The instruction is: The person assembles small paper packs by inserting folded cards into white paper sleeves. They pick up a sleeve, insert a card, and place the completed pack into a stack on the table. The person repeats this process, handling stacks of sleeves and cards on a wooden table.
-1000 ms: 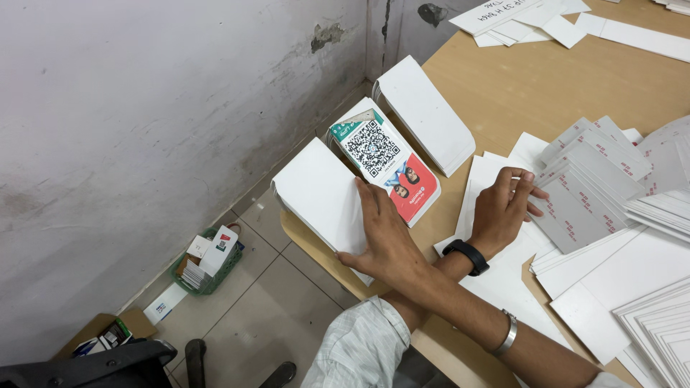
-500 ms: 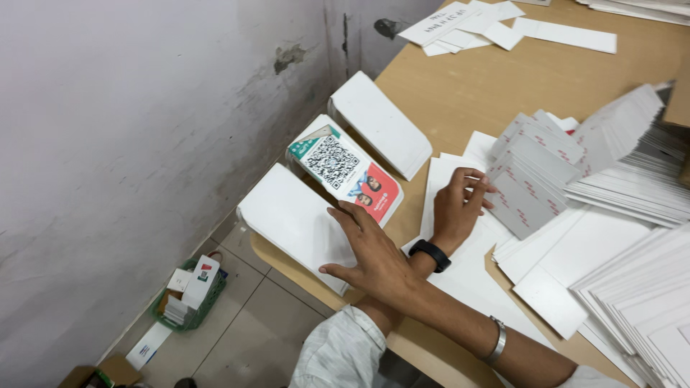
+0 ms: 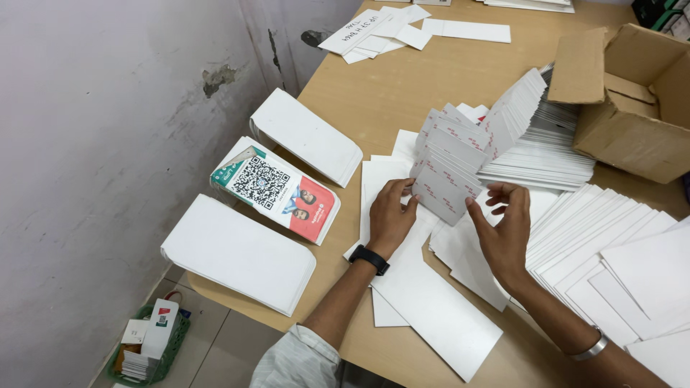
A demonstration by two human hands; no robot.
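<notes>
Nearest to the camera, a tiled floor shows below the table edge, with a small green basket point(image 3: 147, 343) of cards standing on it beside a rough, stained grey wall point(image 3: 93, 129). The table point(image 3: 402, 86) is smooth light-brown wood with a rounded corner. On its near part lie long flat white card sheets point(image 3: 431, 309), some overlapping. The left hand point(image 3: 392, 215), with a black watch on the wrist, and the right hand point(image 3: 505, 230) both pinch the lower edges of a fanned stack of grey-white cards point(image 3: 449, 169) with small red marks; the fingers are closed narrow on it. To the left are folded white card stands point(image 3: 241, 251) and a printed one point(image 3: 277, 190) in green, white and red. Farther back stands an open brown cardboard box point(image 3: 632, 100), then loose white paper slips point(image 3: 402, 29).
</notes>
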